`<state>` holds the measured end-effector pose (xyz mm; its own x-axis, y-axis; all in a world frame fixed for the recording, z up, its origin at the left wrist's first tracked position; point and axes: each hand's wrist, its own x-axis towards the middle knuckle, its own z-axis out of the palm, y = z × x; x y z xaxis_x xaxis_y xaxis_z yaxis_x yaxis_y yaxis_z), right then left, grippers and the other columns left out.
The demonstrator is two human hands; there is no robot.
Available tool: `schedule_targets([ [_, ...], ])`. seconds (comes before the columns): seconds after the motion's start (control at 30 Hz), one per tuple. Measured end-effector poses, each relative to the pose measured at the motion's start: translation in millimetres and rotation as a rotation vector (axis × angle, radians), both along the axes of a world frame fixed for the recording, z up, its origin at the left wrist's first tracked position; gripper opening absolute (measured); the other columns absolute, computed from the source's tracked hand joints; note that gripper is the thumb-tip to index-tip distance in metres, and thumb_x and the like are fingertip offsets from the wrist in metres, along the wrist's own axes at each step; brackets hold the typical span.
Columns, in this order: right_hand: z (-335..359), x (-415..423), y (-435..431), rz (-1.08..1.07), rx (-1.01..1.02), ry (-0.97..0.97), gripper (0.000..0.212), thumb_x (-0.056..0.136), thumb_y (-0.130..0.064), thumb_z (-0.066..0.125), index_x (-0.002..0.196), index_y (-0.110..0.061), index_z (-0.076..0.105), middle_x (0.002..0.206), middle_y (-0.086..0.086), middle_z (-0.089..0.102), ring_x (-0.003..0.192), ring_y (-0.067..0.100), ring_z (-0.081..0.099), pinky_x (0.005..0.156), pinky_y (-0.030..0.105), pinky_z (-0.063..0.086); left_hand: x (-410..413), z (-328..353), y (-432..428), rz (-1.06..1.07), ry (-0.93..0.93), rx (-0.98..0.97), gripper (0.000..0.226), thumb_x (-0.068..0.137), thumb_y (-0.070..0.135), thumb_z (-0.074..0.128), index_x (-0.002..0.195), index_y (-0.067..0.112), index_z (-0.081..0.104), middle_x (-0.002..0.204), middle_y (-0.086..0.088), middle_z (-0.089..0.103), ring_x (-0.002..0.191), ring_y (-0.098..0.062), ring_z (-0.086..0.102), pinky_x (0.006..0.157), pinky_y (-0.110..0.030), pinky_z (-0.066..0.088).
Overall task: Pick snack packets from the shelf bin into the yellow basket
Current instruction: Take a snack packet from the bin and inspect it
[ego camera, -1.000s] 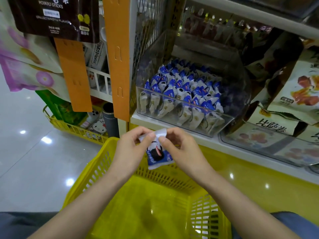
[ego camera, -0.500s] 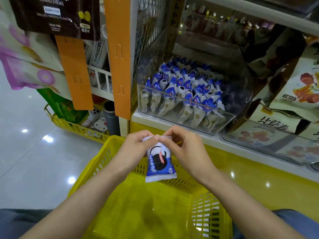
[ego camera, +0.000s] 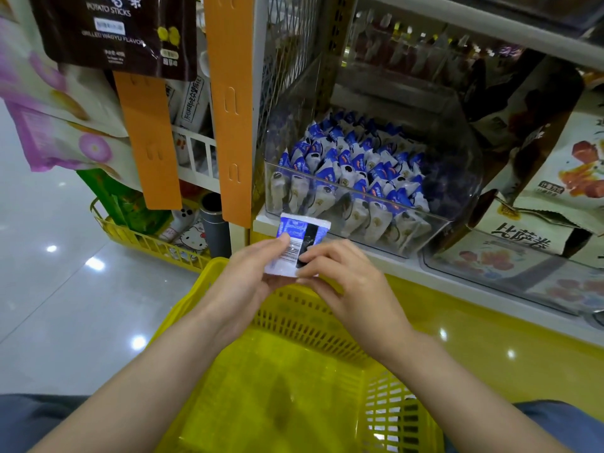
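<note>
A small blue and white snack packet (ego camera: 300, 238) is held upright between both hands, its printed back with a barcode facing me. My left hand (ego camera: 248, 276) pinches its left edge and my right hand (ego camera: 346, 276) pinches its right lower edge. The packet hovers over the far rim of the yellow basket (ego camera: 294, 387), whose inside shows no packets. Behind it, a clear plastic shelf bin (ego camera: 451, 178) holds several rows of the same blue and white packets.
Larger snack bags (ego camera: 562, 178) fill the bin to the right. An orange upright (ego camera: 232, 106) and hanging bags (ego camera: 117, 31) stand at the left. A low yellow wire rack (ego camera: 147, 243) sits on the shiny floor.
The packet has been flipped upward: it hung below the fingers showing its cookie picture, and now it stands above them showing its back. Both hands stayed over the basket rim.
</note>
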<state>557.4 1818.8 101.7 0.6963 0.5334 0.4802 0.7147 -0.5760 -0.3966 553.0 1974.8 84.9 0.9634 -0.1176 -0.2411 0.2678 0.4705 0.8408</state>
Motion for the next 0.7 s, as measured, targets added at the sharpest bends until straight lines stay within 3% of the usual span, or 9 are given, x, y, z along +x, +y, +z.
schedule_targets([
  [0.07, -1, -1, 1, 0.028, -0.048, -0.02, 0.013, 0.085, -0.023, 0.062, 0.089, -0.012, 0.068, 0.098, 0.0, 0.063, 0.094, 0.015, 0.055, 0.079, 0.025, 0.044, -1, 0, 0, 0.05, -0.039, 0.061, 0.024, 0.088, 0.02, 0.054, 0.103, 0.007, 0.067, 0.099, -0.008, 0.072, 0.087, -0.014, 0.067, 0.069, -0.022, 0.053],
  [0.13, -2, -4, 4, -0.048, 0.025, 0.104, 0.016, 0.088, -0.029, 0.059, 0.097, -0.017, 0.063, 0.098, -0.004, 0.059, 0.093, 0.007, 0.052, 0.079, 0.02, 0.043, -1, 0, -1, 0.081, -0.06, 0.12, 0.021, 0.091, 0.016, 0.051, 0.105, 0.01, 0.065, 0.098, -0.006, 0.072, 0.089, -0.015, 0.068, 0.074, -0.025, 0.053],
  [0.27, 1, -1, 11, -0.296, 0.498, 0.686, 0.016, 0.091, -0.024, 0.053, 0.107, -0.021, 0.049, 0.098, -0.007, 0.06, 0.084, 0.003, 0.058, 0.07, 0.014, 0.049, -2, 0, -1, 0.027, -0.1, 0.195, 0.023, 0.092, 0.02, 0.05, 0.109, 0.011, 0.063, 0.101, -0.004, 0.072, 0.095, -0.016, 0.067, 0.083, -0.03, 0.053],
  [0.37, 1, 5, 9, -0.21, 0.727, 1.104, 0.025, 0.097, -0.019, 0.044, 0.111, -0.006, 0.059, 0.104, 0.008, 0.069, 0.084, 0.014, 0.067, 0.066, 0.02, 0.055, -2, -1, -6, 0.036, -0.16, 0.336, 0.018, 0.092, 0.016, 0.053, 0.107, 0.012, 0.062, 0.099, -0.004, 0.071, 0.09, -0.015, 0.066, 0.077, -0.02, 0.053],
  [0.47, 2, 4, 10, -0.244, 0.769, 1.155, 0.029, 0.096, -0.019, 0.045, 0.111, 0.001, 0.059, 0.106, 0.015, 0.069, 0.094, 0.024, 0.067, 0.076, 0.03, 0.057, -4, -6, -9, 0.212, -0.338, 0.712, 0.031, 0.084, 0.014, 0.064, 0.11, 0.024, 0.05, 0.104, 0.008, 0.058, 0.092, -0.003, 0.056, 0.077, -0.01, 0.044],
  [0.53, 0, 4, 11, -0.274, 0.813, 1.151, 0.028, 0.096, -0.019, 0.047, 0.11, 0.004, 0.056, 0.103, 0.016, 0.069, 0.089, 0.024, 0.067, 0.073, 0.03, 0.057, -7, -7, -10, 0.191, -0.478, 0.902, 0.036, 0.079, 0.02, 0.07, 0.109, 0.027, 0.05, 0.105, 0.014, 0.052, 0.099, 0.005, 0.051, 0.081, -0.006, 0.038],
  [0.7, -1, 3, 13, -0.281, 0.78, 1.075, 0.013, 0.094, -0.013, 0.05, 0.1, -0.002, 0.05, 0.101, 0.019, 0.065, 0.077, 0.014, 0.063, 0.06, 0.022, 0.056, -10, -11, -10, 0.154, -0.526, 1.009, 0.032, 0.081, 0.02, 0.068, 0.104, 0.034, 0.05, 0.1, 0.018, 0.054, 0.092, 0.006, 0.053, 0.076, -0.006, 0.042],
])
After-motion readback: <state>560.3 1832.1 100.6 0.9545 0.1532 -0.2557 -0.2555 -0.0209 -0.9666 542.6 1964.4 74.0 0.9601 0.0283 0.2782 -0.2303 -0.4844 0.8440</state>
